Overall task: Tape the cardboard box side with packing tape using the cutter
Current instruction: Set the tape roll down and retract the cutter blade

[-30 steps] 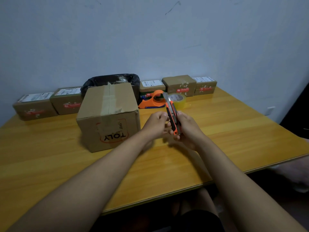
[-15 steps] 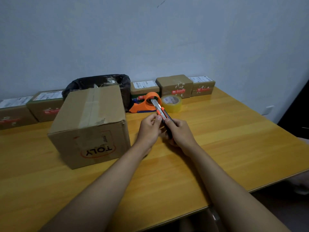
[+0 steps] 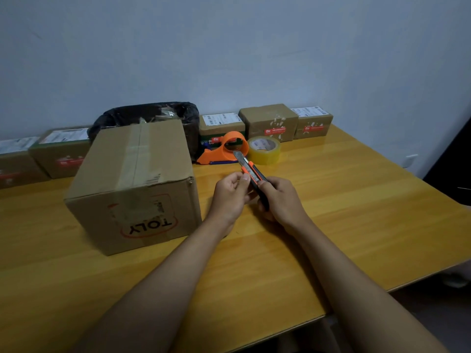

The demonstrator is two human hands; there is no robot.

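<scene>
Parcel-packing room: labelled parcels (image 3: 269,122) along wall, tape roll (image 3: 264,150) on table (image 3: 356,200)

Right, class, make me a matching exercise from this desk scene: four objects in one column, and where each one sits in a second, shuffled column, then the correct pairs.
Column 1
1. utility knife
2. roll of clear tape
3. large cardboard box
4. orange tape dispenser

Column 2
A. on the table, left of both hands
B. lying flat, just right of the dispenser
C. held in the right hand, with the left hand at its body
D. between the black-lined bin and the tape roll

Pairs: 1-C, 2-B, 3-A, 4-D
</scene>
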